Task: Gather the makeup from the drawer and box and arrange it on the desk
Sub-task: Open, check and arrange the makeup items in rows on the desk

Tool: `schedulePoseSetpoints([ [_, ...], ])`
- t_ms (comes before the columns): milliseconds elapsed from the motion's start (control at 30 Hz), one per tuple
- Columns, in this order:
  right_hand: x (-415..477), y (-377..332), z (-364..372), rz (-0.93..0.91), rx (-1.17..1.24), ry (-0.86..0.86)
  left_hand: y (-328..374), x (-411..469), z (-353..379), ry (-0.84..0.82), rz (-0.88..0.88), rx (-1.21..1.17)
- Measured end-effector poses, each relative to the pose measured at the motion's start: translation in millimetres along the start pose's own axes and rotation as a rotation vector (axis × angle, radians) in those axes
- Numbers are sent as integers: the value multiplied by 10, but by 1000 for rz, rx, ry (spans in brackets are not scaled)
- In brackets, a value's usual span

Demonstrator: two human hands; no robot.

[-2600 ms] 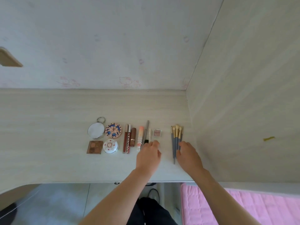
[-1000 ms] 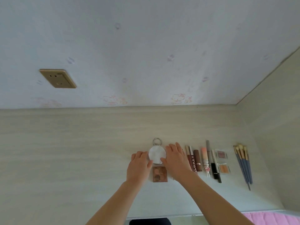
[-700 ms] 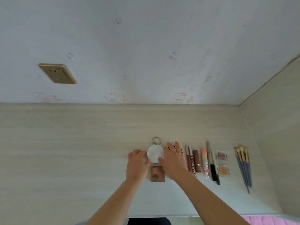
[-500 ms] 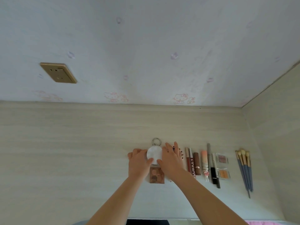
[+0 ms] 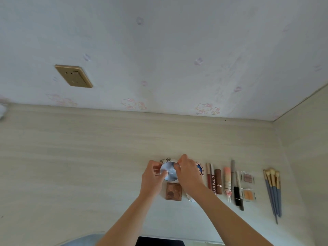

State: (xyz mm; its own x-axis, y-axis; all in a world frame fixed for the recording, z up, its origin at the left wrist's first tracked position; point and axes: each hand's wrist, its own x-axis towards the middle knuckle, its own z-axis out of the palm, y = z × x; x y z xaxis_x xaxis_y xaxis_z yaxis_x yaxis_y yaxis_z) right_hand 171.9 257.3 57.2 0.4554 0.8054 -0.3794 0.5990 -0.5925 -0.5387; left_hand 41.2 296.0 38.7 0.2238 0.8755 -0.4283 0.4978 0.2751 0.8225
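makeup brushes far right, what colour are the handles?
Blue-grey handles on the makeup brushes, with cream bristle tips. Head view, the only one.

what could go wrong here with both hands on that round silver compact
1. The round compact, pinched at its edges by the left hand and right hand, might slip and land on the brown palette next to it.
2. The right hand's wrist passes over a white compact and close to the lip tubes; pulling back carelessly could nudge them out of line.
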Motion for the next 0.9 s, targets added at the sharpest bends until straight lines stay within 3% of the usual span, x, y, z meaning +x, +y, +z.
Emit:
schedulePoseSetpoints([
  [233, 34, -104, -64, -86, 240, -57, 185, -33, -281, -49, -37, -220],
  [400, 67, -274, -62, -48, 313, -77, 248, -14, -582, -145, -51, -336],
  [667, 73, -738, 138, -17, 247, -20, 148, 138, -1179, -320, 15, -181],
  [900, -10, -1276, 489, -3, 409, -8, -49, 298, -1742, -353, 97, -167],
])
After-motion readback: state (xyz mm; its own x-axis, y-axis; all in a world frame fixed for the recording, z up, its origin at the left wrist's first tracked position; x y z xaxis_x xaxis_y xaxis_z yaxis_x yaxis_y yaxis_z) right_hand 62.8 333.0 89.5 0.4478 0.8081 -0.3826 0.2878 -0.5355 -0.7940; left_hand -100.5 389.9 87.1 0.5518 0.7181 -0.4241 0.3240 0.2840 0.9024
